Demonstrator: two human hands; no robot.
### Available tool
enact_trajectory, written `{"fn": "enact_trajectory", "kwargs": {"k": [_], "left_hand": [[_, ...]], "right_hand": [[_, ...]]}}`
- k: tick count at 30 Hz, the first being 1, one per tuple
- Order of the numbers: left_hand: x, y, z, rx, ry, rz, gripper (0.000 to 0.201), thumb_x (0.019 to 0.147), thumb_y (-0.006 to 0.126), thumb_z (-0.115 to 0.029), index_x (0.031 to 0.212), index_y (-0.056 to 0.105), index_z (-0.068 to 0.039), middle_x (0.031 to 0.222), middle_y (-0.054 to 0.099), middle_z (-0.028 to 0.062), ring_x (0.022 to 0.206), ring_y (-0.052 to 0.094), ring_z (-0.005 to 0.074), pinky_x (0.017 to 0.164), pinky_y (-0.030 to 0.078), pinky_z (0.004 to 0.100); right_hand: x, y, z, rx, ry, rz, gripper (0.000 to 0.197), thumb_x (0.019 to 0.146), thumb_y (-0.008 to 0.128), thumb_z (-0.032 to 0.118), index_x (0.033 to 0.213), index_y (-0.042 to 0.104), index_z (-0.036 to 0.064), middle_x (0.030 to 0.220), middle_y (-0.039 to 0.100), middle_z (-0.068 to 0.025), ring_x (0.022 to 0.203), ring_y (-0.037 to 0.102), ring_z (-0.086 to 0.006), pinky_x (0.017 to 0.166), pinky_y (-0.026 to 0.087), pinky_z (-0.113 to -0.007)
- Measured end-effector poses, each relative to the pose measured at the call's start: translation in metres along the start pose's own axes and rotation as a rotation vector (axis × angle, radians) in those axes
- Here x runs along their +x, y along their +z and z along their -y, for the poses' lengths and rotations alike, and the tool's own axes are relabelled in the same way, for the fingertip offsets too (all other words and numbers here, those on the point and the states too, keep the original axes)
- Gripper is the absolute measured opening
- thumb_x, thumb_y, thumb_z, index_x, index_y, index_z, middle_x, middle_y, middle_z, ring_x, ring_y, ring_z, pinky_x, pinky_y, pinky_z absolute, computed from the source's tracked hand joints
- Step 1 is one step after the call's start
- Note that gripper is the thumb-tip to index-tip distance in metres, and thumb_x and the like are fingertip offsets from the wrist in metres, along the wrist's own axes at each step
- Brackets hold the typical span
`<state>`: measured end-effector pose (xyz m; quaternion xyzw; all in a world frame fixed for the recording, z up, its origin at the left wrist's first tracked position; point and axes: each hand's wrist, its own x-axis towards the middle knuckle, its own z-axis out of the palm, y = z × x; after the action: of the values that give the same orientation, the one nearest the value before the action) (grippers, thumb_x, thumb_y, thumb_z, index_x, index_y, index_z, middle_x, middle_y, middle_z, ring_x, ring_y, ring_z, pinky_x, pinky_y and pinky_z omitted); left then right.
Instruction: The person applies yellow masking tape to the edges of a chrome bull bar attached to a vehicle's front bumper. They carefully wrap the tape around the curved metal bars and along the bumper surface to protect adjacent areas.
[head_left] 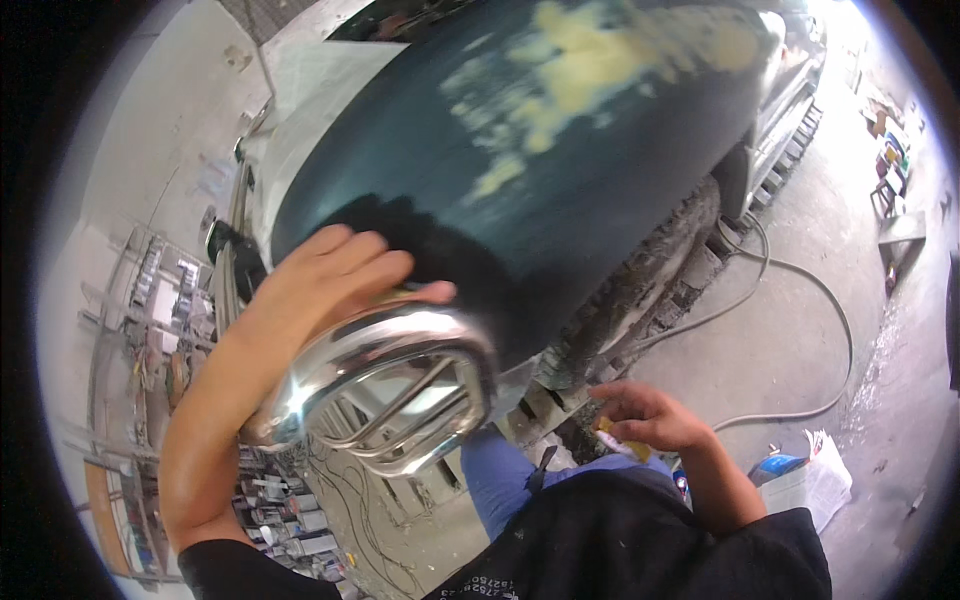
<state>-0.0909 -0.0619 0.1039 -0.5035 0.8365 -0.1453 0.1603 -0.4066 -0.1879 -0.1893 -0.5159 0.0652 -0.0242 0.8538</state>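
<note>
The dark, dull fender point(470, 240) of a vehicle stretches away in front of me, with yellow filler patches point(580, 65) smeared over its far part. My left hand point(335, 270) is pressed to its near end, fingers curled; a thin yellowish edge point(400, 295) shows beneath them, too little to name. Just below this hand sits a chrome headlight surround point(420, 330) with bars across it. Down at the right, my right hand point(655, 415) is closed round a small yellow-and-white piece point(625, 441), held low near my lap and apart from the fender.
A pale hose point(840, 330) loops over the concrete floor on the right. Beside my right arm stands a white bag point(815, 485). Cans and bottles point(295, 520) crowd the floor at lower left, below a wire shelf point(150, 300). Dark cables point(350, 490) trail between them.
</note>
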Motion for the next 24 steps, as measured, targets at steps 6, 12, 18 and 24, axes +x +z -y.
{"fn": "enact_trajectory", "kwargs": {"k": [6, 12, 18, 24], "left_hand": [[-0.037, -0.005, -0.001, 0.137, -0.245, -0.093, 0.06, 0.068, 0.075, -0.007, 0.127, 0.063, -0.01, 0.104, 0.057, 0.0136, 0.1, 0.056, 0.0313, 0.087, 0.047, 0.0389], [-0.085, 0.008, 0.023, -0.028, -0.746, -0.249, 0.055, 0.089, 0.065, -0.013, 0.141, 0.048, -0.011, 0.13, 0.053, 0.0137, 0.125, 0.049, 0.0275, 0.104, 0.04, 0.0389], [-0.111, 0.018, 0.025, -0.272, -0.979, -0.367, 0.046, 0.092, 0.063, -0.017, 0.135, 0.049, -0.009, 0.12, 0.053, 0.0094, 0.111, 0.049, 0.0212, 0.094, 0.041, 0.0342], [-0.093, 0.016, 0.005, -0.484, -1.132, -0.288, 0.038, 0.092, 0.063, -0.017, 0.127, 0.051, -0.007, 0.103, 0.054, 0.0047, 0.092, 0.051, 0.0146, 0.08, 0.043, 0.029]], "right_hand": [[-0.046, -0.044, 0.014, -0.005, 0.035, -0.056, 0.057, 0.088, 0.059, 0.001, 0.142, 0.041, 0.0032, 0.11, 0.064, -0.0072, 0.096, 0.057, -0.011, 0.084, 0.046, -0.026], [-0.083, -0.087, 0.008, 0.046, -0.054, -0.254, 0.058, 0.087, 0.06, -0.001, 0.142, 0.041, 0.0023, 0.112, 0.064, -0.0086, 0.099, 0.058, -0.0114, 0.088, 0.046, -0.026], [-0.102, -0.102, -0.011, 0.088, -0.052, -0.313, 0.059, 0.087, 0.061, -0.001, 0.142, 0.041, 0.0023, 0.117, 0.062, -0.009, 0.103, 0.058, -0.0123, 0.089, 0.047, -0.026], [-0.095, -0.092, -0.017, 0.057, -0.027, -0.217, 0.06, 0.086, 0.06, -0.002, 0.142, 0.041, 0.003, 0.121, 0.06, -0.0084, 0.105, 0.057, -0.0135, 0.089, 0.046, -0.027]]}}
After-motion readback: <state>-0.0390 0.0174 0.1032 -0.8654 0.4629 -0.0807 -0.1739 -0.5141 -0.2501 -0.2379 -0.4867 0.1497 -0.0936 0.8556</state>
